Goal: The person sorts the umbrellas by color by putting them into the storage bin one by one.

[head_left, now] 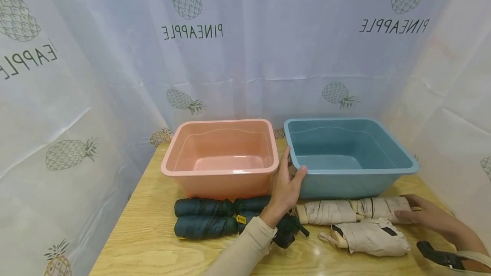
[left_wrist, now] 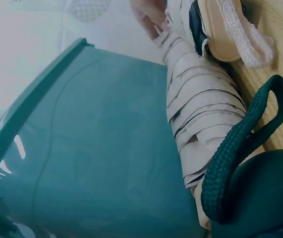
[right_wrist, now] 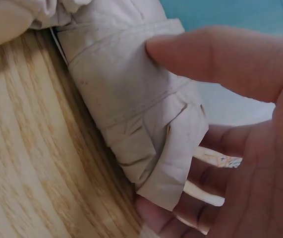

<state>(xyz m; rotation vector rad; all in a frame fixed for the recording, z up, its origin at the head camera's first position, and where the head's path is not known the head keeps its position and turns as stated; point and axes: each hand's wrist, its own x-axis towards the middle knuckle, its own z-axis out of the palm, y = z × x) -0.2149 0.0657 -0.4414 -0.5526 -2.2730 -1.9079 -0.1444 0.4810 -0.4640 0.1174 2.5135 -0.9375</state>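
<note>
My left hand is at the near left corner of the blue basin, its fingers fairly straight beside the wall and the thumb at the rim. This hand is out of sight in the left wrist view. On the right, my right hand holds the end of a folded beige umbrella, thumb on top and fingers curled at its far side. Another beige umbrella lies end to end with it along the basin. A third beige umbrella with a wrist strap lies nearer.
A pink basin stands left of the blue one. Several dark green folded umbrellas lie in front of it, partly behind my left forearm. Everything stands on a wooden table; pineapple-print curtains hang behind and at both sides.
</note>
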